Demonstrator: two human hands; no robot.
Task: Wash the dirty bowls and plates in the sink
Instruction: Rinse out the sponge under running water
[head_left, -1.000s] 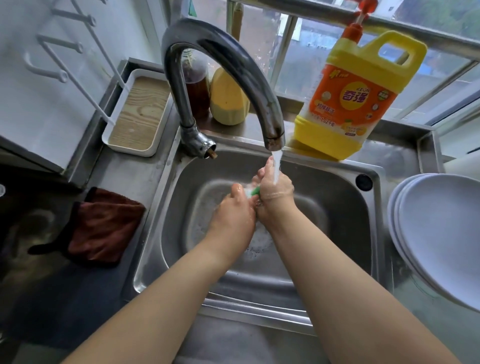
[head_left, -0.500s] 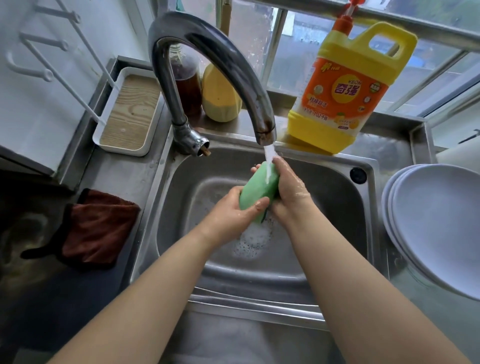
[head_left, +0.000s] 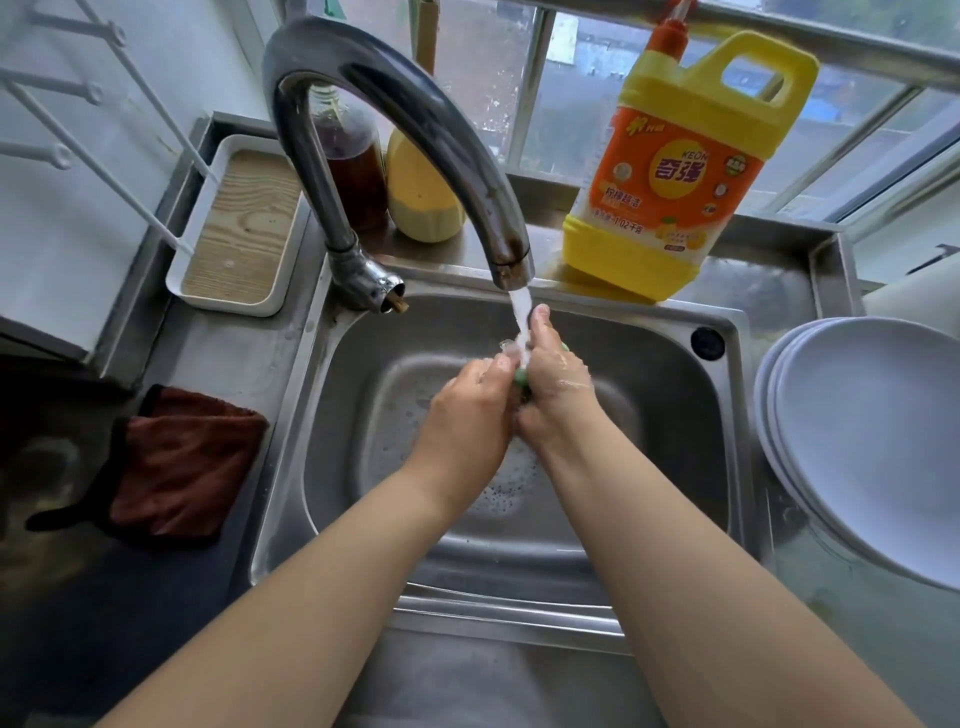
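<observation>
Over the steel sink (head_left: 670, 467), my left hand (head_left: 467, 415) and my right hand (head_left: 553, 387) squeeze a green sponge (head_left: 521, 378) between them. Only a sliver of the sponge shows. Water runs from the curved tap (head_left: 415, 119) onto my fingers and the sponge. Foam lies on the sink floor below my hands. A stack of white plates (head_left: 872, 441) sits on the counter to the right of the sink.
A yellow and orange detergent jug (head_left: 675, 171) stands behind the sink. A brown bottle (head_left: 356, 171) and a yellow bottle (head_left: 423, 202) stand behind the tap. A white tray (head_left: 244, 228) sits at the back left. A brown cloth (head_left: 182, 462) lies left of the sink.
Half a second ago the green sponge was spread open under the water. Now both hands have closed together and squeezed it nearly out of sight.
</observation>
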